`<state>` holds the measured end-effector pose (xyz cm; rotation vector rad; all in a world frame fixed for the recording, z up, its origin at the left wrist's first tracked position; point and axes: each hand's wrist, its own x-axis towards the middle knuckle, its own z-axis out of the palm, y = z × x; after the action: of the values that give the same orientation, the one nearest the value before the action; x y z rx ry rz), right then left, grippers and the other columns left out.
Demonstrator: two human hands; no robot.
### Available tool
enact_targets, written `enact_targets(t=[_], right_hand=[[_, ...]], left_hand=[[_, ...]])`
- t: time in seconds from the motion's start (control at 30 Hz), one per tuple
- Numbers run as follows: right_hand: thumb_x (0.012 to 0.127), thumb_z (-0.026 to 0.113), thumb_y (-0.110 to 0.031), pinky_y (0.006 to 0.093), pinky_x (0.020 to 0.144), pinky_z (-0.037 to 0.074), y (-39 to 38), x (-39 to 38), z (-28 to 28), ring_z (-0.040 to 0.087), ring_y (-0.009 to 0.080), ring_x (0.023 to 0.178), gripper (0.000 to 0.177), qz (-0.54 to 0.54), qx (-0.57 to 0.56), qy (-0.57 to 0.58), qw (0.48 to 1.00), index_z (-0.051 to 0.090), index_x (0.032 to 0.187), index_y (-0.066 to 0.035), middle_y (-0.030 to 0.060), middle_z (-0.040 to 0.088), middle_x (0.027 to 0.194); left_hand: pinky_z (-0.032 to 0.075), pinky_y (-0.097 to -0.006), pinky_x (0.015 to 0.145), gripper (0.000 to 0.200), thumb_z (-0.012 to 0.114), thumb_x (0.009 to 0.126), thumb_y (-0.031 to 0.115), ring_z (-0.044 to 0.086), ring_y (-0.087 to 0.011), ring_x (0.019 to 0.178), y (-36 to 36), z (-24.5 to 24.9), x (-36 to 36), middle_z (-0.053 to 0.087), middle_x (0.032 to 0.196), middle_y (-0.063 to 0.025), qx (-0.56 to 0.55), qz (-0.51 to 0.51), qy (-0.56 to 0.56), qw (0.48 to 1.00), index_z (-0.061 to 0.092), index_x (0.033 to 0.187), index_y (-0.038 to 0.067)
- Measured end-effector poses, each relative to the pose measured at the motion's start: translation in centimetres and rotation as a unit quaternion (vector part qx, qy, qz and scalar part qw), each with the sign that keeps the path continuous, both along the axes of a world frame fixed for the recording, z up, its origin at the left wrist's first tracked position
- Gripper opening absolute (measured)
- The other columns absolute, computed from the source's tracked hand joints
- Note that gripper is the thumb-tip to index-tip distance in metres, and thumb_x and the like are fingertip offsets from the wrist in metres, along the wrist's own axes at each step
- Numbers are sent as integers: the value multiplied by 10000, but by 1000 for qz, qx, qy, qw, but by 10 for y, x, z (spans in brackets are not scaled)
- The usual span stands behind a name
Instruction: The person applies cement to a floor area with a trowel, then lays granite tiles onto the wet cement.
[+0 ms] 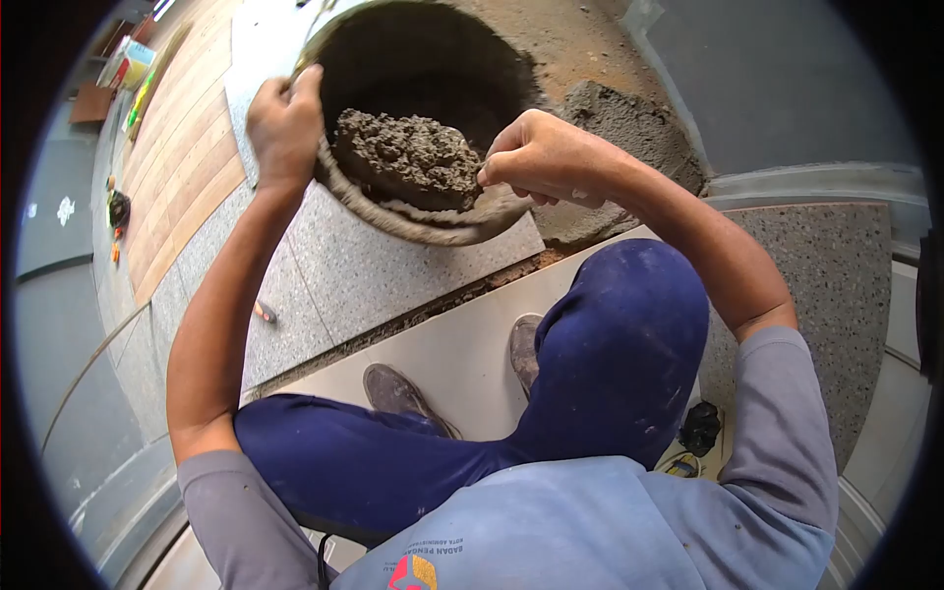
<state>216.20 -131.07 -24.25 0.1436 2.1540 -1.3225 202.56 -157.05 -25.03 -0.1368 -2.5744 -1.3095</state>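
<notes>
My left hand [285, 128] is closed on the left rim of a round mortar bucket [433, 234], which is tilted with its dark opening facing up. Inside, close to the near rim, sits a lumpy load of wet grey mortar [408, 152]. My right hand [551, 162] is closed at the right end of that load, above the bucket's right rim. It appears to grip a trowel whose handle is hidden by my fingers and whose blade lies under the mortar.
Spread mortar [629, 133] lies on the ground right of the bucket. Speckled grey tiles [324, 265] border a pale floor strip [462, 374] under my shoes. A loose speckled slab [816, 285] lies at right, near a black bundle [700, 428]. Wood-look planks [192, 147] extend at left.
</notes>
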Motion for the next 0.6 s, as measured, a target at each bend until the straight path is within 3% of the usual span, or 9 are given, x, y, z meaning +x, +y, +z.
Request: enact_targets(t=[0.17,0.37,0.47,0.6], right_hand=[[855,668,-220,299,476,424,23,3,36,554,126,544,240,-65,45,37,996,742,836,7,55,594,620],[858,680,-234,276,465,469,92,-6,33,568,124,522,221,-170,49,77,981,724,821,-21,62,611,624],[856,684,-244,290,459,453,117,-29,6,543,128,500,236,-218,83,103,967,711,799,-17,73,607,617],[883,625,-192,311,467,420,133,-84,-71,506,138,496,243,-252,168,88,949,675,745,2,79,590,599]], left_hand=[[377,-284,576,382,674,952,325,448,-86,626,-57,-32,-19,543,692,14,57,9,-13,998,690,884,-50],[396,-264,623,328,624,992,293,471,-68,679,-127,-85,-32,559,729,43,158,19,-99,982,710,879,-3],[437,-250,667,316,604,1008,278,517,-68,726,-126,-82,-19,613,790,34,203,41,-112,972,721,898,7],[454,-250,710,312,602,1007,271,552,-78,771,-146,-97,-33,653,849,9,172,26,-128,976,725,935,-7]])
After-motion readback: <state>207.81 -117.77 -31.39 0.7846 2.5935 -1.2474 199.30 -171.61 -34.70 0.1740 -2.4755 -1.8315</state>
